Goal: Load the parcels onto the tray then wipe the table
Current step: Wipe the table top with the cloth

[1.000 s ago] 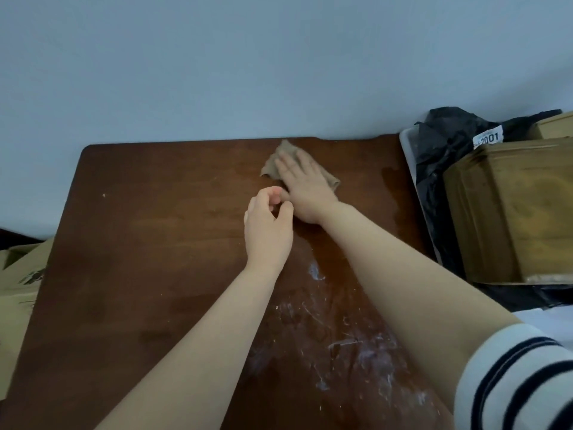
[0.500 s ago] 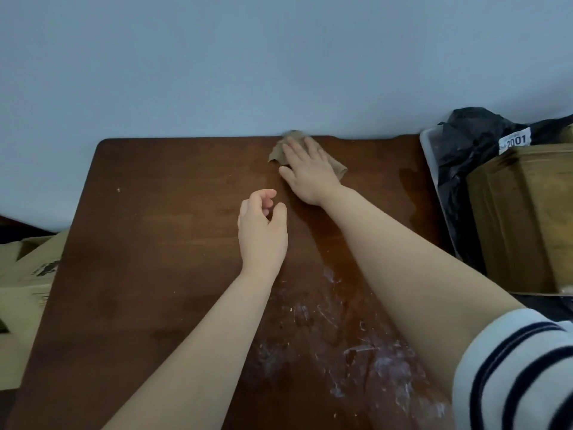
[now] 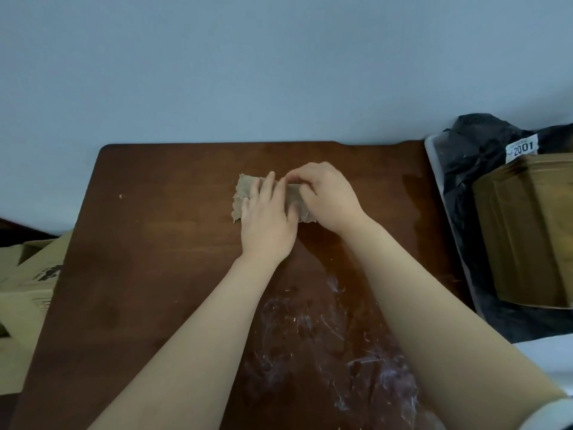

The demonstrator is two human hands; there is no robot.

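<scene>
Change: both hands now meet on the cloth (image 3: pixel 245 193); half a second ago only the right pressed it near the far edge while the left hovered apart. Cloth has come nearer and lies spread wider.
Left hand (image 3: pixel 266 218): flat, palm down, fingers spread over the cloth's left part. Pins it to the worktop (image 3: pixel 148 243), likely so it cannot slide while the other hand works.
Right hand (image 3: pixel 325 197): fingers curled, pinching the cloth's far right edge. Looks like refolding or turning to a fresh face; judgement only.
Hands together: touching or nearly so, both clamped on the one cloth.
Cloth: brown, ragged edges, in the far middle of the worktop, mostly hidden under the hands.
Parcels: black bagged parcel (image 3: pixel 477 150) with a white label, and brown box (image 3: pixel 524 225) resting on it, both already on the tray (image 3: pixel 434 156) at the right edge. Loading step appears done.
Worktop state: dark damp patch far right; white smeared residue (image 3: pixel 325 330) near the person, between the forearms, not yet wiped.
Stage: wiping under way, perhaps half covered.
Next need: cloth gathered firm, then strokes drawn toward the near residue.
Risk: thin, torn cloth may shred further under pressure.
Off-worktop: cardboard box (image 3: pixel 28 290) at left, not involved.
</scene>
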